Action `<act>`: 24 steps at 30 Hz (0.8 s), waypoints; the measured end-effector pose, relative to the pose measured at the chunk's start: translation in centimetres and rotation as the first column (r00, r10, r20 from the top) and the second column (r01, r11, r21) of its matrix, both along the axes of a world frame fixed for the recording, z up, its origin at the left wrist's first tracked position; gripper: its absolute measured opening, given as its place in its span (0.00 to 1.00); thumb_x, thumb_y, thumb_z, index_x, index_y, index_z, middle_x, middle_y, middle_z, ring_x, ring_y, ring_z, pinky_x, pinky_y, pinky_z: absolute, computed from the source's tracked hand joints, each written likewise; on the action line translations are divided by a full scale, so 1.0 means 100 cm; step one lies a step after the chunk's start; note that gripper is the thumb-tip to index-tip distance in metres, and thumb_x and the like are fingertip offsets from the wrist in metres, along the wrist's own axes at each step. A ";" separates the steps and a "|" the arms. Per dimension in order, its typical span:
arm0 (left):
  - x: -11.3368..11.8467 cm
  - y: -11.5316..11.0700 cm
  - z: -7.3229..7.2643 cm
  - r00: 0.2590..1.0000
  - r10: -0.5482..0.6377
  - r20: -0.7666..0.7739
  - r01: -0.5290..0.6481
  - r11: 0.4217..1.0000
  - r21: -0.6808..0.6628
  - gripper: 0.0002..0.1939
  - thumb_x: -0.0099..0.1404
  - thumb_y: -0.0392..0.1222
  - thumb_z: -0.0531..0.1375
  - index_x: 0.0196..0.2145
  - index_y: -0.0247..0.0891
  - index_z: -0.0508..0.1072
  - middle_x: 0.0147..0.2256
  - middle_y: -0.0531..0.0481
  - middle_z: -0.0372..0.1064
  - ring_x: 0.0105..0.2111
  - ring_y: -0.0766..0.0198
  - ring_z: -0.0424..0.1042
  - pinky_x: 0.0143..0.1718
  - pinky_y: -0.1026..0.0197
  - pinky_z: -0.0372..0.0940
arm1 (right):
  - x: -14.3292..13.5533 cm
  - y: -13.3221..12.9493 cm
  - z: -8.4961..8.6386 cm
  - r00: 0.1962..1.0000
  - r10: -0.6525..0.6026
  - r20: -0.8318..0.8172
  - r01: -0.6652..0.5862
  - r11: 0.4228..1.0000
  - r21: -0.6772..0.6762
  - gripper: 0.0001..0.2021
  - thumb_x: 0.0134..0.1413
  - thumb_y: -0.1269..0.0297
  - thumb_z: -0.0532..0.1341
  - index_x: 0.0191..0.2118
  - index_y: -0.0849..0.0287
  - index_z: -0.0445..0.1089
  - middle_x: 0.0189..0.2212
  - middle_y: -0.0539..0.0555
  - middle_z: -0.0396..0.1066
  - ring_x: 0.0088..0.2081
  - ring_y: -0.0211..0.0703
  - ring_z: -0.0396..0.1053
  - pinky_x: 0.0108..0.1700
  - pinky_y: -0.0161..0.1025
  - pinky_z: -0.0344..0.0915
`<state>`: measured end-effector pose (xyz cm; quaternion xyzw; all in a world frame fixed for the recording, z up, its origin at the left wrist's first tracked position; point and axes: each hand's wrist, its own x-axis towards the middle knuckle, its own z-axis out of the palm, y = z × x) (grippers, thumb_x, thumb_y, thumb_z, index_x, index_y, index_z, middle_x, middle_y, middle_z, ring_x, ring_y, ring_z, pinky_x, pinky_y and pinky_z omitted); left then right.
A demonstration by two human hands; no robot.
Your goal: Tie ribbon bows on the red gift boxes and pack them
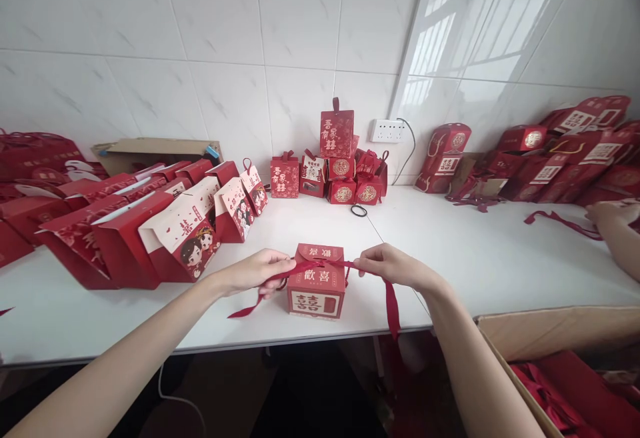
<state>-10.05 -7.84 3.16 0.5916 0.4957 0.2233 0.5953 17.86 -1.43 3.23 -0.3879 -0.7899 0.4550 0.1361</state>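
A small red gift box [316, 283] with white and gold characters stands near the front edge of the white table. Across its top runs a dark red ribbon [393, 311], pulled out to both sides. My left hand [265, 271] pinches the ribbon at the box's left, and a loose end trails below onto the table. On the right, my right hand [383, 263] pinches the other side, its long tail hanging over the table edge. Where the ribbon crosses the lid there seems to be a loop or knot, too small to make out.
Rows of red gift boxes [183, 241] fill the left. Several boxes [341, 168] are stacked by the wall near a power strip [387, 131]. More boxes pile up at right, beside another person's hand [613, 215]. A cardboard carton [555, 321] stands at the front right.
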 end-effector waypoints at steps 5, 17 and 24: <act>-0.015 -0.002 0.007 0.999 0.035 -0.012 -0.035 0.999 -0.002 0.21 0.57 0.55 0.59 0.20 0.37 0.59 0.12 0.60 0.49 0.14 0.74 0.50 0.21 0.64 0.50 | 0.015 0.002 0.005 0.994 0.040 -0.104 -0.048 0.995 -0.082 0.22 0.50 0.44 0.56 0.22 0.60 0.59 0.18 0.44 0.50 0.21 0.31 0.46 0.23 0.34 0.46; 0.000 -0.004 0.017 0.987 0.070 -0.142 -0.051 0.990 0.132 0.21 0.58 0.59 0.56 0.25 0.36 0.65 0.24 0.54 0.65 0.24 0.68 0.64 0.29 0.64 0.58 | -0.008 -0.005 -0.009 0.981 0.142 -0.130 -0.162 0.974 -0.160 0.22 0.49 0.43 0.58 0.26 0.62 0.63 0.18 0.45 0.57 0.21 0.31 0.53 0.25 0.33 0.51; 0.001 -0.001 -0.002 0.994 0.031 -0.101 -0.014 0.987 0.158 0.22 0.57 0.60 0.56 0.26 0.36 0.63 0.22 0.55 0.62 0.23 0.68 0.61 0.27 0.64 0.55 | -0.005 -0.002 -0.016 0.998 0.013 -0.065 -0.026 0.979 -0.204 0.23 0.37 0.45 0.66 0.25 0.62 0.65 0.18 0.43 0.51 0.21 0.29 0.44 0.23 0.33 0.42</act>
